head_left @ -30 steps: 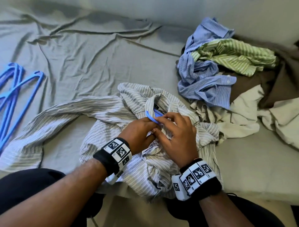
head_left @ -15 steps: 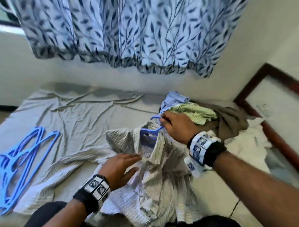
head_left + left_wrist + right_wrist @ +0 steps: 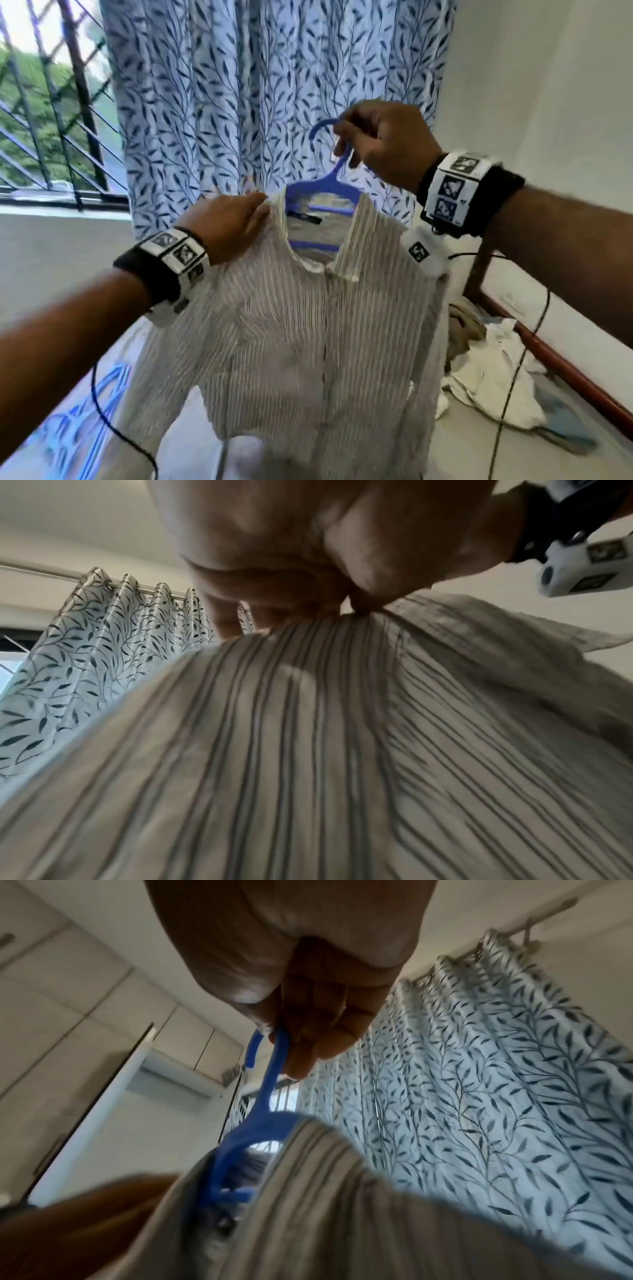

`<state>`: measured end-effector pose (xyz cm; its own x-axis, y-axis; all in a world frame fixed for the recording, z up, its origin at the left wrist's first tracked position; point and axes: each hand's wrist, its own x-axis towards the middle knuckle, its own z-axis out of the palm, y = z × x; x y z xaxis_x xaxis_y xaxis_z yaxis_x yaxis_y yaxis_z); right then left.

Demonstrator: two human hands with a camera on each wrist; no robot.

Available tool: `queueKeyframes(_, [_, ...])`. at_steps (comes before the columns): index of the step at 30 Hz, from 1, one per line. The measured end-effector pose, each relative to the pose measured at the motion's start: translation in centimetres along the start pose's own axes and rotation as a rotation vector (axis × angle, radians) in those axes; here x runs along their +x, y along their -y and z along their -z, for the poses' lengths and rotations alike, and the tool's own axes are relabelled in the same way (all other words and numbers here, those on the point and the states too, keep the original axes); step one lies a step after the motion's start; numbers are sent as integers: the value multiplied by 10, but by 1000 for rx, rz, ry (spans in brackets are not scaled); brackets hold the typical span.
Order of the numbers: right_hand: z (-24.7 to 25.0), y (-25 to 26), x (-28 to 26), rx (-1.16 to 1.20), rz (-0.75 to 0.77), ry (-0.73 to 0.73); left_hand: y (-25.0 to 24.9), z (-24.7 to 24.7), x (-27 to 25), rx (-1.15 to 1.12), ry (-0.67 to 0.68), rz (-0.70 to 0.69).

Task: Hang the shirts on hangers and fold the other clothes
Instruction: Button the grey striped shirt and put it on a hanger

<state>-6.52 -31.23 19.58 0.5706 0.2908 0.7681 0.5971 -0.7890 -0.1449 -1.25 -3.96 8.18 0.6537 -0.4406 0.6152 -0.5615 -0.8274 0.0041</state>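
Head view: one striped shirt (image 3: pixel 308 325) hanging on one blue hanger (image 3: pixel 337 164), held up before a leaf-print curtain (image 3: pixel 239 85). Right hand (image 3: pixel 383 144) pinching the hanger's neck; left hand (image 3: pixel 227 228) gripping the shirt's shoulder beside the collar. Several spare blue hangers (image 3: pixel 85 418) blurred low left, a heap of clothes (image 3: pixel 486 370) low right on a grey bed, barred window (image 3: pixel 51 120) far left

Left wrist view: fingers (image 3: pixel 274 610) bunching striped cloth

Right wrist view: fingers (image 3: pixel 308 1042) curled round the hanger, pale cupboards (image 3: pixel 85 1001) behind
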Motion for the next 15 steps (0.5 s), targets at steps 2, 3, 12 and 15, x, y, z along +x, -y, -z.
queueKeyframes(2, [23,17,6,87,-14,-69,-1,25,3,-34,37,-40])
queueKeyframes(3, [34,21,8,133,-29,-92,-1,38,4,-29,9,-63])
queueKeyframes(12, [57,-29,-46,-241,-92,512,6,131,-2,49,-263,-40])
queueKeyframes(15, [52,-45,-60,-246,27,479,7,144,-3,59,-265,-38])
